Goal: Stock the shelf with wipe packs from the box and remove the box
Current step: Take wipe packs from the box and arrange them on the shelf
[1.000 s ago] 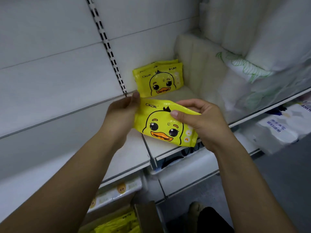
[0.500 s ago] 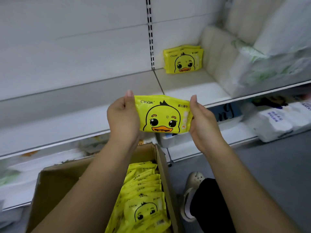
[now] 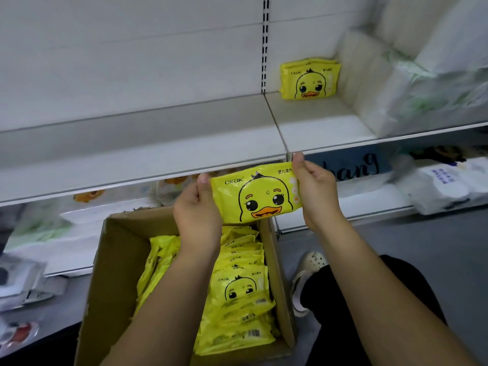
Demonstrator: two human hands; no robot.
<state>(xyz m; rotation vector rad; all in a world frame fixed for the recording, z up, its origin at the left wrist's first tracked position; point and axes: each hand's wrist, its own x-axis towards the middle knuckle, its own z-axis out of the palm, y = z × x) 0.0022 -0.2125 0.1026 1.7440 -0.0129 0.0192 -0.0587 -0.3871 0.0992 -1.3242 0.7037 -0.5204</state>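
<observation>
The person holds a yellow wipe pack [image 3: 260, 199], duck face up, in the air just in front of the front edge of the shelf [image 3: 132, 143] and over the far end of the open box [image 3: 113, 273]. The left hand [image 3: 198, 210] pinches its left end and the right hand [image 3: 317, 188] its right end. More packs [image 3: 237, 291] fill the box. A small stack [image 3: 309, 79] stands at the shelf's back edge, beside white bundles [image 3: 375, 83].

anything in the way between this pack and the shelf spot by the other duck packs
Nothing visible. The held pack, pinched by the left hand and right hand, sits just below the shelf; its board in front of the standing packs is bare, white bundles off to its right.
</observation>
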